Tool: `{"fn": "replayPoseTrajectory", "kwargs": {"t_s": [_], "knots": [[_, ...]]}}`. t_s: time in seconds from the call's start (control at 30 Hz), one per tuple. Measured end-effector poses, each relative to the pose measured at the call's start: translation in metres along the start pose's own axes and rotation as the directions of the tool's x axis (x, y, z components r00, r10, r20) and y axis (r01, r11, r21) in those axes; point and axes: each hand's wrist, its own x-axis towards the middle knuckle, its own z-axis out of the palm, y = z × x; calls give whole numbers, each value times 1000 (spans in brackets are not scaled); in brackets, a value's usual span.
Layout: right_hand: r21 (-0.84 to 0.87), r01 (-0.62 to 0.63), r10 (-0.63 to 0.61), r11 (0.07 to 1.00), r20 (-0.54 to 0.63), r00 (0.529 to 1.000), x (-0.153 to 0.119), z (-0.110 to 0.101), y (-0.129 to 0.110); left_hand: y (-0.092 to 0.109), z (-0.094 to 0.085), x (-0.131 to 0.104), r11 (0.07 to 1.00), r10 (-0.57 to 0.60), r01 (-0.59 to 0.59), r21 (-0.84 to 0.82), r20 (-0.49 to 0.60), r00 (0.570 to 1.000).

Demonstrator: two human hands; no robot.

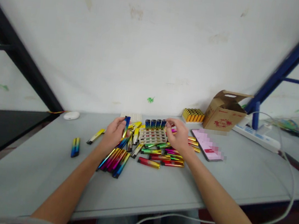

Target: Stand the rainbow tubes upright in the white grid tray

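My left hand (114, 135) is closed around a shiny blue-and-gold lighter (126, 125), held upright with its dark end on top. To the right stands a white tray with holes (152, 137); along its far edge is a row of several upright blue-and-gold lighters (153, 124). At the right end of that row, my right hand (178, 133) pinches the last lighter (163, 123). Loose lighters lie around the tray: red-and-gold ones (148, 162) in front, green-and-gold ones (151, 151), yellow ones (136, 136), and a side-by-side group of magenta and blue ones (113, 160) near my left forearm.
Blue-and-gold lighters (75, 147) lie apart at left, near a white oval case (71, 115). At right are a phone (206, 145), a tray of orange lighters (193, 115), an open cardboard box (224, 114) and a power strip (258, 137). A white cable (290, 194) hangs along the table's front.
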Motion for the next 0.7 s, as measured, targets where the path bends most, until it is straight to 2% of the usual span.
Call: {"fn": "replayPoseTrajectory", "kwargs": {"t_s": [0.07, 0.13, 0.2, 0.27, 0.33, 0.37, 0.43, 0.5, 0.57, 0.7], "knots": [[7, -58, 58, 998, -37, 998, 1, -1, 6, 8, 7, -5, 932, -138, 174, -318, 134, 981], [16, -104, 105, 994, -32, 994, 1, 0, 11, 11, 11, -7, 821, -210, 303, -484, 238, 948], [26, -137, 137, 990, -19, 990, 2, 1, 15, 11, 14, -9, 758, -227, 341, -556, 265, 937], [71, -184, 185, 980, -13, 983, 3, 3, 18, 8, 15, -10, 734, -223, 350, -582, 280, 934], [193, -293, 296, 936, 12, 955, 5, 5, 22, 6, 16, -12, 730, -220, 362, -579, 303, 927], [282, -369, 371, 885, 48, 927, 7, 6, 24, 5, 17, -13, 732, -218, 368, -574, 314, 924], [460, -517, 499, 722, 170, 849, 11, 6, 27, 5, 19, -14, 731, -220, 377, -568, 327, 919], [571, -601, 542, 559, 296, 786, 15, 4, 29, 7, 20, -14, 709, -230, 409, -575, 360, 904], [623, -630, 537, 464, 367, 759, 18, 0, 29, 9, 21, -14, 672, -243, 456, -584, 408, 880], [687, -652, 571, 319, 410, 711, 21, -6, 24, 10, 22, -14, 644, -276, 501, -578, 436, 857]]}}
